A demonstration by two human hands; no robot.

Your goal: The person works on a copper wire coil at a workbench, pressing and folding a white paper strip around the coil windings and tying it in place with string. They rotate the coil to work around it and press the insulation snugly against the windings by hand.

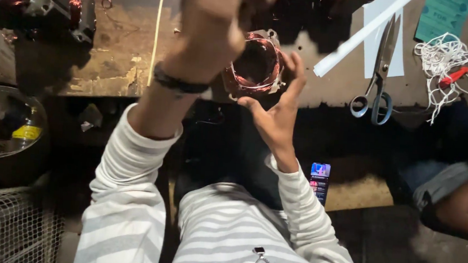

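Note:
A round metal motor stator with copper windings (258, 64) is held up over the edge of a worn workbench (115, 57). My right hand (280, 104) cups it from below and the right, fingers against its rim. My left hand (214, 15) is raised close to the camera and blurred, reaching over the top left of the stator; a dark band circles its wrist. Its fingers are hidden, so its grip does not show. Both arms wear grey-and-white striped sleeves.
Scissors (380, 70), white paper strips (361, 36), a tangle of white string (447, 61) with a red-handled tool and a green card (444, 17) lie at the right. Another wound motor part (51, 3) sits far left. A metal bowl (4, 126), wire mesh (8, 225), a phone (319, 178) and another person's leg (454, 202) lie below.

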